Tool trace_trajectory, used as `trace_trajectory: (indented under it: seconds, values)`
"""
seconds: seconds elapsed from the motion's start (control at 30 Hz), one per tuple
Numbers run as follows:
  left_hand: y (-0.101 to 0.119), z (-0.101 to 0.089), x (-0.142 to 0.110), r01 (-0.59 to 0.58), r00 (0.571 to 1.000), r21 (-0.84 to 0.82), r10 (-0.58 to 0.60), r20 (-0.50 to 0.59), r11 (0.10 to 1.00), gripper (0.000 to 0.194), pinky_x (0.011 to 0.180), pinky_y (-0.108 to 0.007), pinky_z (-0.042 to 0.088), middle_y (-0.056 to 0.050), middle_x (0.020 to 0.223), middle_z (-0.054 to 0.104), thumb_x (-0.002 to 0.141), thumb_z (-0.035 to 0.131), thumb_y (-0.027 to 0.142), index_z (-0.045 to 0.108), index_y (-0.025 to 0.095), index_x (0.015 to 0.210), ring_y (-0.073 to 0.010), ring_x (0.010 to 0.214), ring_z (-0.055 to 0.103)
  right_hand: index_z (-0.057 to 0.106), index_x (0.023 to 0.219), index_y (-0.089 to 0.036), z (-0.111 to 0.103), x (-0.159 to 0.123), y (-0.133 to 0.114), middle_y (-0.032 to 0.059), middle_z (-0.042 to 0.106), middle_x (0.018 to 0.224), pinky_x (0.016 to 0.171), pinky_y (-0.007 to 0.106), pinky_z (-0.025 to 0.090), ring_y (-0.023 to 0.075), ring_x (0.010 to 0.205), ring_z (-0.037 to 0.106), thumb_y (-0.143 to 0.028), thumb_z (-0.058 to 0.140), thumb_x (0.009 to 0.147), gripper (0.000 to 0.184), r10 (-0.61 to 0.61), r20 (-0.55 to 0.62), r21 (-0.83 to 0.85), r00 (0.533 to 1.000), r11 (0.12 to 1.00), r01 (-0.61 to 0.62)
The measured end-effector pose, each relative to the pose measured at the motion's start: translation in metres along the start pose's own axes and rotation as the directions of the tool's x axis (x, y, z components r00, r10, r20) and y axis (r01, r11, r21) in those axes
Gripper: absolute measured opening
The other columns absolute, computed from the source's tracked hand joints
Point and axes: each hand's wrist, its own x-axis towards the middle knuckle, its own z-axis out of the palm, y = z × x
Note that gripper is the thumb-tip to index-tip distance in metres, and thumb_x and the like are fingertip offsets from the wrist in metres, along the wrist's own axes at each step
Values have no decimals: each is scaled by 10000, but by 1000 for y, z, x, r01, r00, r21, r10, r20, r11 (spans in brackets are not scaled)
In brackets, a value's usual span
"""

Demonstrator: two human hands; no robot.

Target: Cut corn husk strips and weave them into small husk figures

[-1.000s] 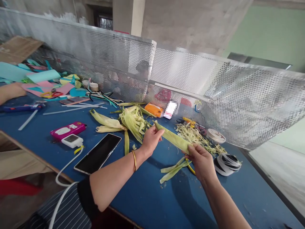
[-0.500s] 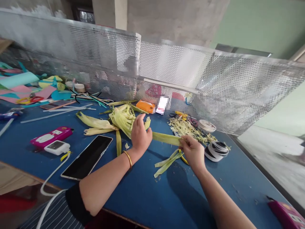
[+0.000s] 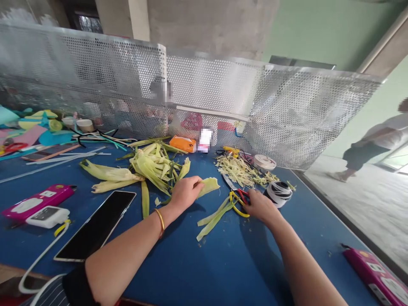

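The husk (image 3: pixel 209 187) sits just right of the frame's centre, pinched at its left end by the left hand (image 3: pixel 186 190), whose thumb and fingers are nearly closed on it; the other end is free. To its right, the right hand (image 3: pixel 262 206) has its fingers curled at the red handle of the scissors (image 3: pixel 228 182); whether they are lifted off the table (image 3: pixel 178 267), I cannot tell. The yellow handle lies beside two strips (image 3: pixel 214 225), below the held piece.

Beyond the scissors, shreds (image 3: pixel 239 170) make a loose heap, so a good share of husk looks finely divided. The held piece is wide and looks uncut. Left of centre, the pile (image 3: pixel 153 165) of broad leaves seems to be material left unshredded, so the work looks partway along.

Farther out are a spool (image 3: pixel 279 193) at centre right, an orange packet (image 3: pixel 182 143) behind the pile, and a phone (image 3: pixel 95 225) at lower left.
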Motion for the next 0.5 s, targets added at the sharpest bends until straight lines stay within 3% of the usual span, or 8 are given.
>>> trace_trajectory:
  seconds: [0.2, 0.33, 0.5]
  values:
    - [-1, 8, 9, 72, 997, 31, -73, 14, 997, 199, 573, -252, 304, 24, 556, 568, 820, 588, 281, 654, 197, 651, -142, 561, 506, 546, 1132, -80, 15, 6, -6, 203, 671, 1031, 666, 310, 381, 311, 929, 662, -119, 579, 719, 416, 7, 9, 0, 1000, 1000, -7]
    - [6, 10, 21, 111, 994, -18, -111, -1, 994, 203, 570, -248, 346, 24, 571, 596, 820, 577, 307, 667, 194, 677, -146, 574, 554, 464, 1318, -69, 9, 10, 15, 212, 687, 1057, 675, 329, 393, 333, 947, 667, -128, 548, 750, 577, 48, -10, 41, 999, 998, -48]
    - [15, 17, 46, 145, 988, 15, -144, -47, 989, 211, 549, -249, 331, 9, 565, 621, 813, 575, 312, 673, 185, 675, -147, 551, 557, 518, 1342, -144, 1, 13, 36, 155, 697, 1101, 737, 327, 426, 297, 980, 651, -143, 550, 733, 610, 43, -51, 166, 998, 985, -33]
